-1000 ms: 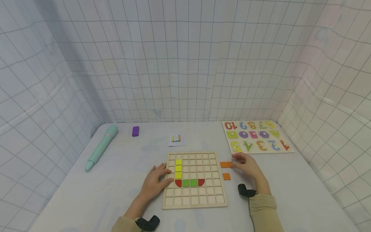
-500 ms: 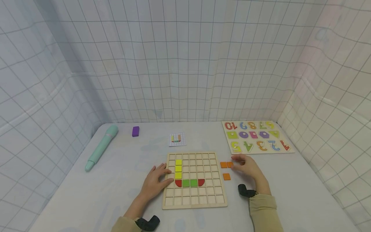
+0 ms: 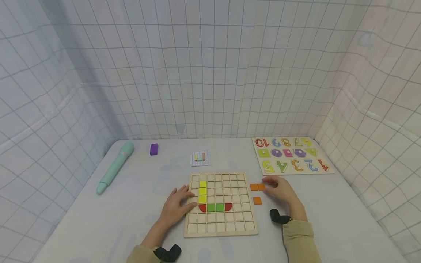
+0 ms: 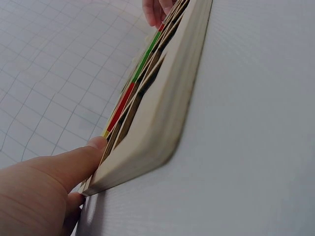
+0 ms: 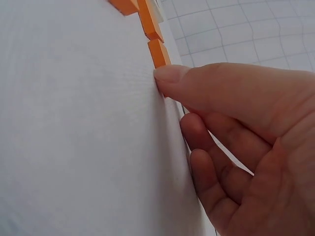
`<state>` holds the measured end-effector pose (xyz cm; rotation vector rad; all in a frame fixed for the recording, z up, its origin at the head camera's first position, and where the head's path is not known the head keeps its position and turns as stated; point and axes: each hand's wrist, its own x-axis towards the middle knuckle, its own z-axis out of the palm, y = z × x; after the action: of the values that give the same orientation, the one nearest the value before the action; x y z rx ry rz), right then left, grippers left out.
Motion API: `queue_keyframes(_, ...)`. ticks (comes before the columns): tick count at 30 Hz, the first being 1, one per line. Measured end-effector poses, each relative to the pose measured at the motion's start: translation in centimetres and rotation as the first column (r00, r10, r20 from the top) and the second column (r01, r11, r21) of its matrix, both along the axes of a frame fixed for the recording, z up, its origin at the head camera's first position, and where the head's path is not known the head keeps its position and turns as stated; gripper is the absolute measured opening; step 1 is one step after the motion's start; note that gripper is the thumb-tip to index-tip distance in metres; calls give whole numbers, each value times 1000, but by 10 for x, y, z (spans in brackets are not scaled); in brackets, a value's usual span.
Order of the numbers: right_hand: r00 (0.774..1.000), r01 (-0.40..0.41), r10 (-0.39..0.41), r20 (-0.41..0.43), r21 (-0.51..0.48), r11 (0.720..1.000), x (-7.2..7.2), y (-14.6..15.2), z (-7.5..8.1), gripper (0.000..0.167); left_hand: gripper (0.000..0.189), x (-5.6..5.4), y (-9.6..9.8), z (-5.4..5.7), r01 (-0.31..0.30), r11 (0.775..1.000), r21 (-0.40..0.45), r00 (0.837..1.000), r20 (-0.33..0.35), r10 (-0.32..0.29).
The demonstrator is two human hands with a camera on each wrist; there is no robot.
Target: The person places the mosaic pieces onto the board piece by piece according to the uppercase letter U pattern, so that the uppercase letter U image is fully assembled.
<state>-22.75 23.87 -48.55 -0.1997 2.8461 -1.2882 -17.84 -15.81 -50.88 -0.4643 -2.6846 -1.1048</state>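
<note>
A wooden grid board [image 3: 221, 228] lies flat on the table. Three yellow square tiles [image 3: 202, 191] stand in a column, above a row with two green tiles [image 3: 215, 208] between two red rounded tiles [image 3: 228, 207]. My left hand [image 3: 175, 207] rests at the board's left edge, its thumb [image 4: 81, 164] on the rim. Right of the board, my right hand [image 3: 280, 187] has thumb and forefinger at an orange square tile [image 5: 158, 53], still lying against a second orange tile [image 3: 254, 187]. A third orange tile [image 3: 257, 200] lies nearer me. The right thumb covers the held tile's near end.
A small pattern card [image 3: 201, 157] lies behind the board. At the back right is a number-and-shape puzzle board [image 3: 289, 160], close to my right fingers. A purple block [image 3: 154, 149] and a folded mint umbrella-like object [image 3: 116, 167] lie at the left. Gridded cloth walls [image 3: 210, 91] enclose the table.
My right forefinger has come down slightly, nearer the thumb and the orange tile. My left hand and the tiles have stayed in place.
</note>
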Motion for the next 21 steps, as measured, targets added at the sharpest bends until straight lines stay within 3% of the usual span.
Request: queue_keyframes(21, 999, 17, -18, 29, 24, 1000, 1, -1, -1, 27, 33, 2, 0, 1, 10, 1000, 20, 1000, -8, -10)
